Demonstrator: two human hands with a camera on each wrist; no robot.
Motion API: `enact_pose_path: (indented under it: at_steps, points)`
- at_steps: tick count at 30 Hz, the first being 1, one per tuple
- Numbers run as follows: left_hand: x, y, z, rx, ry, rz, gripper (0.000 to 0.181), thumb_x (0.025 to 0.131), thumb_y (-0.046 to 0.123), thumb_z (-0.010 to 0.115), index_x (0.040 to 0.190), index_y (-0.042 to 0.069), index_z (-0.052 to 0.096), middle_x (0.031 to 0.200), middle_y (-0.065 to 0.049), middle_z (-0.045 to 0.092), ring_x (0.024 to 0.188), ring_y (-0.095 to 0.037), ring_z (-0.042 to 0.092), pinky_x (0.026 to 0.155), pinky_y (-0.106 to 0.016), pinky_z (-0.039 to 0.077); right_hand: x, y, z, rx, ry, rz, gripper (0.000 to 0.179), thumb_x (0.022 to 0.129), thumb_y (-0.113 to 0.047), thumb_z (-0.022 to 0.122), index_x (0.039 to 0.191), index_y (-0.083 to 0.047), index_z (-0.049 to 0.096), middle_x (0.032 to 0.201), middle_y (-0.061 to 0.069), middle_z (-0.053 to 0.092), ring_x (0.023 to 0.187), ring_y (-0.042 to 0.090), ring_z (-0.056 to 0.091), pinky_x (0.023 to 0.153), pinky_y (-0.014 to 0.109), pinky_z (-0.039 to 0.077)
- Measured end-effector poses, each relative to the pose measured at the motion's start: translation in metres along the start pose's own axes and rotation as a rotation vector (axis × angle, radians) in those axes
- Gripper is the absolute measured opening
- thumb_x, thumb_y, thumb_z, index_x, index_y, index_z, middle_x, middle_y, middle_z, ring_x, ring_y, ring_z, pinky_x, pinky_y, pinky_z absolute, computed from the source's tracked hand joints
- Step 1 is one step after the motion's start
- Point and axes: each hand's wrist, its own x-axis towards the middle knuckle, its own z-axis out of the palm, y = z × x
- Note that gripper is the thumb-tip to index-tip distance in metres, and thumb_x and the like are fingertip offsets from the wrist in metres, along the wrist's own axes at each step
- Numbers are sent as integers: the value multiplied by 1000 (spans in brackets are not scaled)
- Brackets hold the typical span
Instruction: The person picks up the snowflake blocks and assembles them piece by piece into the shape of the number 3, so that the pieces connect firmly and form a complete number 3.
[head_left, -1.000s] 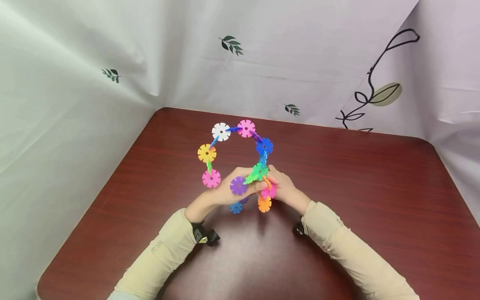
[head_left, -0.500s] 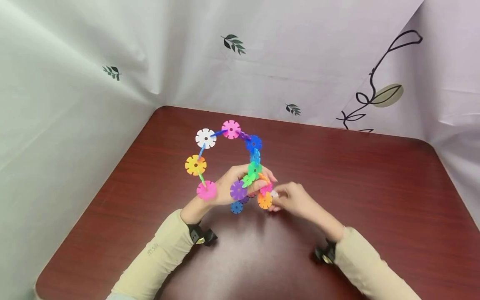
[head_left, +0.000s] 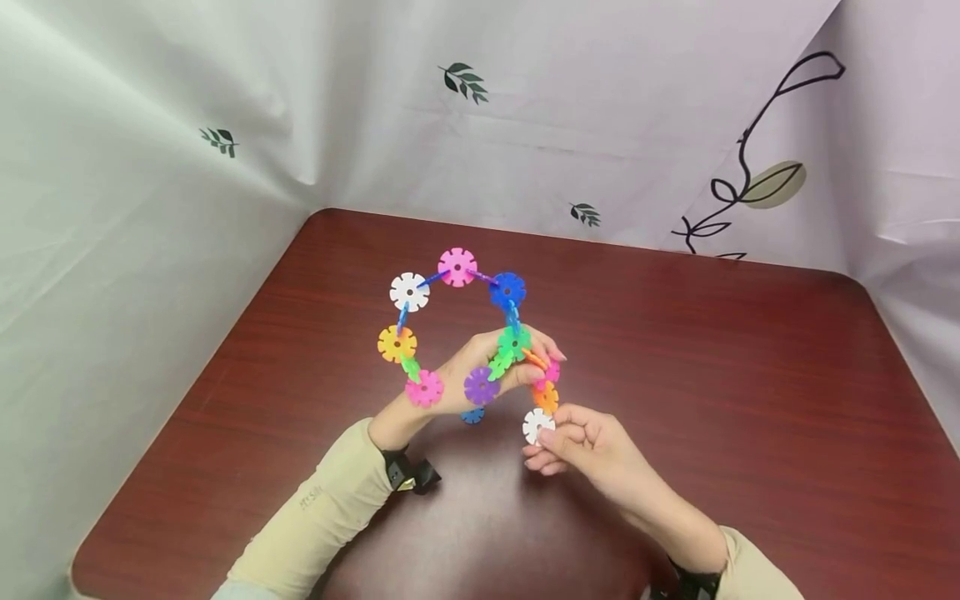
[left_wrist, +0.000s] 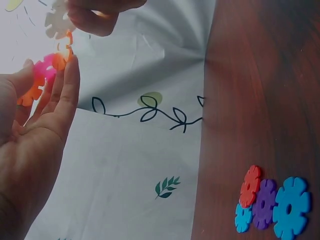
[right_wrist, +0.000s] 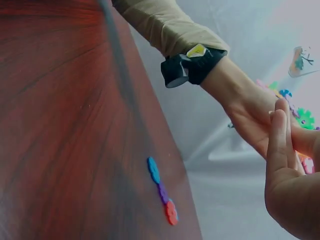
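Observation:
A chain of colourful notched snowflake discs curves above the table in the head view, its open loop running from a pink disc (head_left: 425, 388) over the top to a purple disc (head_left: 481, 386). My left hand (head_left: 457, 371) holds the chain beside the green disc (head_left: 514, 342); in the left wrist view its thumb and fingers pinch an orange disc (left_wrist: 31, 95) and a pink one. From there a short branch drops to an orange disc (head_left: 546, 397). My right hand (head_left: 600, 454) pinches a white disc (head_left: 536, 423) at the lower end of this branch, thumb on its face.
Loose discs lie on the dark red-brown table (head_left: 712, 375) below the left hand: a large blue one (left_wrist: 291, 207), a purple one (left_wrist: 264, 205), a red one (left_wrist: 251, 185) and a smaller blue one. A pale curtain (head_left: 525, 150) encloses the table's back and left.
My right hand has come out from behind the left hand, moving right and nearer the body, and the white disc now shows in its fingers. The loop has shifted slightly, still in my left hand.

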Motion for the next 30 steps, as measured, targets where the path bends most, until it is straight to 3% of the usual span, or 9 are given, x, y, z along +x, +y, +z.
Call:
enact_pose_path:
  at_steps: [3,8,16,20,23,27,30]
  points:
    - [0,-1,-1,-13,-16,22,17,85,1,63,100,-3,56,110,-23,60,99,-21,63,84,-36,53,0,0,2,20,34,-19,12,93,-9,57,97,2,54,86,9,72,78,19,70,74,43,55]
    - [3,0,1,-80,-63,4,16,87,2,59,101,-4,54,115,-26,60,108,-24,61,87,-38,52,0,-2,1,17,38,-74,17,92,-5,57,99,11,55,81,7,71,73,17,70,70,46,55]
    - [5,7,10,-277,-121,-127,16,89,-2,55,102,-10,50,120,-34,53,112,-39,56,85,-43,52,-6,-6,-1,4,37,-146,19,91,0,57,95,18,53,77,3,71,69,18,70,64,50,53]
    - [7,13,3,-204,-119,-122,14,88,-2,57,101,-5,53,119,-28,57,111,-32,59,84,-41,53,-1,-7,-4,-6,38,-165,18,91,-1,57,98,16,54,81,5,71,72,19,70,66,48,54]
    - [9,14,-6,-80,-94,-64,13,88,-1,59,100,-1,56,118,-22,61,106,-22,62,76,-32,55,8,-8,-13,-41,0,-131,25,93,-4,55,107,16,50,91,17,70,77,22,70,71,46,54]
    - [7,9,-14,28,-38,7,12,87,-3,58,99,0,55,114,-21,62,103,-21,63,75,-31,53,28,-5,-28,-226,-30,-54,35,97,-15,51,117,14,47,95,30,65,79,26,70,70,41,56]
    - [4,6,-17,60,-7,36,10,88,-4,58,97,-1,55,112,-23,62,105,-25,61,85,-34,52,45,-1,-34,-443,-65,-56,40,99,-27,47,117,8,51,88,25,66,76,29,68,66,39,56]
